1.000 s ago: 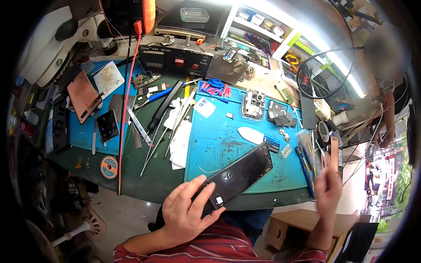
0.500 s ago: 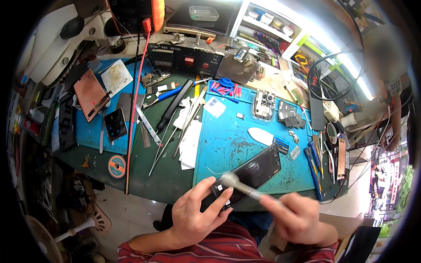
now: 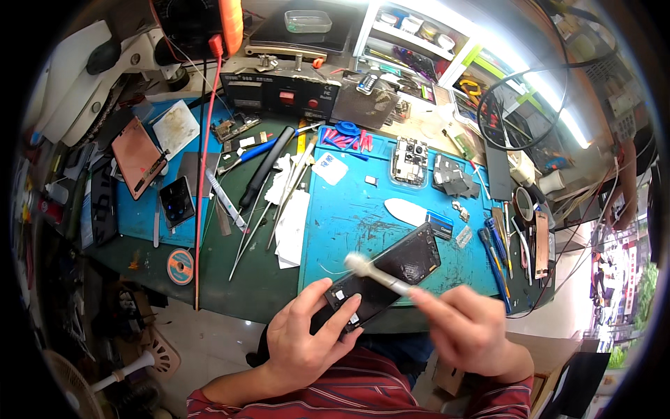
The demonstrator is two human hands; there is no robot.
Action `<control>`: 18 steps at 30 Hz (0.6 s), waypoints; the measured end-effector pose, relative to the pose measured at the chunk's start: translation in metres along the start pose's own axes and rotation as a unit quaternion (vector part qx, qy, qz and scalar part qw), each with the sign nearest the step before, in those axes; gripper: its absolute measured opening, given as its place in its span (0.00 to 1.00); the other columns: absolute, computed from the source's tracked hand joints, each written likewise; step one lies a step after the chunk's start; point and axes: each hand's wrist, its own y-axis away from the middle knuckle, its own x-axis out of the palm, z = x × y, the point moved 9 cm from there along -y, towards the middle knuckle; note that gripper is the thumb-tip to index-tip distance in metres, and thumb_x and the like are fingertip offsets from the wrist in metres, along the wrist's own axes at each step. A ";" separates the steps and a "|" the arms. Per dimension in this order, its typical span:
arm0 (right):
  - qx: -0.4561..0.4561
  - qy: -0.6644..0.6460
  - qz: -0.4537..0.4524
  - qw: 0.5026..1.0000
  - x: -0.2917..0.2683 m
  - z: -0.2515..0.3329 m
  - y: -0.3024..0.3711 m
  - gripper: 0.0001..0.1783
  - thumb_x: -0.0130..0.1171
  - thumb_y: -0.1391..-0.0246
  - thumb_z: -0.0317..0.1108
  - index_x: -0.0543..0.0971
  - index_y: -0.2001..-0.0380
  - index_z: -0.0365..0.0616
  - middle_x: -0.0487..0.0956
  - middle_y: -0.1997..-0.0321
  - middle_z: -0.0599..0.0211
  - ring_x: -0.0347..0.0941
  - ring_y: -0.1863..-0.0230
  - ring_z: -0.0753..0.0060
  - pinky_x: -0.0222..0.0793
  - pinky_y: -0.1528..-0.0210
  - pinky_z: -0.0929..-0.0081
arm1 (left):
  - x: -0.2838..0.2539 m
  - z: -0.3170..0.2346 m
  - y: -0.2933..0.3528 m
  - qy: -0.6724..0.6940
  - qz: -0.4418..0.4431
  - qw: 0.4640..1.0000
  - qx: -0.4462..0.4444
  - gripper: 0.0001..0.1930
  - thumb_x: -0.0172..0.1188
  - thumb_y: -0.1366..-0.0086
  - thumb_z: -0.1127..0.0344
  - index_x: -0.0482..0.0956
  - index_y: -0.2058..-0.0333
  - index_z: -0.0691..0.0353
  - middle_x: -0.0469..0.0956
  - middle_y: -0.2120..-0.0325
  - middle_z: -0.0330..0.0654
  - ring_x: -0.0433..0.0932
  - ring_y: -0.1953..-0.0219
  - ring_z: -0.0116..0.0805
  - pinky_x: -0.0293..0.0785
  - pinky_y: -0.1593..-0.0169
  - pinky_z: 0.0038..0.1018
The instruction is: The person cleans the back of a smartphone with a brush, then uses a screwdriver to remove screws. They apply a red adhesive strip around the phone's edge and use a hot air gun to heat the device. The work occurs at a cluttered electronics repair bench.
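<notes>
A: What differs from a second ago?

B: The right hand [image 3: 466,325] has left the tools on the right and now grasps a pale-headed brush [image 3: 380,276] over the dark phone panel [image 3: 413,262].

A: Does the brush touch it?

B: I cannot tell; its head is blurred.

A: And the left hand [image 3: 300,342]?

B: Still gripping the panel's near-left end.

A: Where is the panel, and how does it point?

B: It is over the near part of the blue mat [image 3: 335,223], dark face up. Its long axis slants from near left to far right, the far end pointing toward the blue-handled white blade [image 3: 405,212]. The brush slants across it, head toward far left.
</notes>
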 end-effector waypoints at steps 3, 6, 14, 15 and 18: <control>0.062 0.109 -0.006 0.992 -0.001 -0.022 0.008 0.34 0.65 0.56 0.20 0.85 0.41 0.50 0.72 0.74 0.71 0.70 0.81 0.70 0.65 0.80 0.69 | 0.001 0.002 0.002 0.012 -0.012 1.000 -0.019 0.29 0.79 0.51 0.64 0.87 0.46 0.52 0.72 0.40 0.51 0.85 0.56 0.36 0.80 0.56 0.31; 0.077 0.131 -0.055 0.987 -0.015 -0.036 0.018 0.33 0.66 0.55 0.22 0.85 0.41 0.50 0.71 0.73 0.70 0.70 0.80 0.68 0.65 0.79 0.67 | 0.004 0.004 0.002 0.020 -0.012 1.000 -0.012 0.29 0.79 0.51 0.64 0.87 0.47 0.53 0.72 0.40 0.51 0.85 0.56 0.36 0.80 0.57 0.30; 0.116 0.139 -0.080 0.980 -0.020 -0.047 0.029 0.32 0.63 0.51 0.20 0.84 0.40 0.50 0.72 0.72 0.67 0.72 0.79 0.65 0.66 0.77 0.67 | 0.002 0.001 0.000 0.018 -0.001 1.000 -0.013 0.29 0.80 0.51 0.64 0.87 0.47 0.54 0.71 0.40 0.53 0.83 0.60 0.38 0.78 0.56 0.31; 0.098 0.126 -0.056 0.986 -0.013 -0.042 0.028 0.32 0.63 0.51 0.20 0.84 0.40 0.49 0.72 0.72 0.67 0.72 0.79 0.65 0.66 0.77 0.67 | 0.003 0.001 0.000 0.017 -0.001 1.000 -0.009 0.30 0.80 0.52 0.64 0.87 0.47 0.54 0.71 0.40 0.53 0.83 0.60 0.39 0.78 0.56 0.31; 0.152 0.179 -0.083 0.968 -0.017 -0.065 0.036 0.31 0.63 0.51 0.21 0.84 0.40 0.49 0.69 0.73 0.67 0.69 0.80 0.64 0.66 0.77 0.65 | 0.004 0.002 0.001 0.012 0.004 1.000 -0.013 0.30 0.81 0.52 0.64 0.87 0.47 0.55 0.71 0.41 0.53 0.84 0.58 0.40 0.79 0.57 0.31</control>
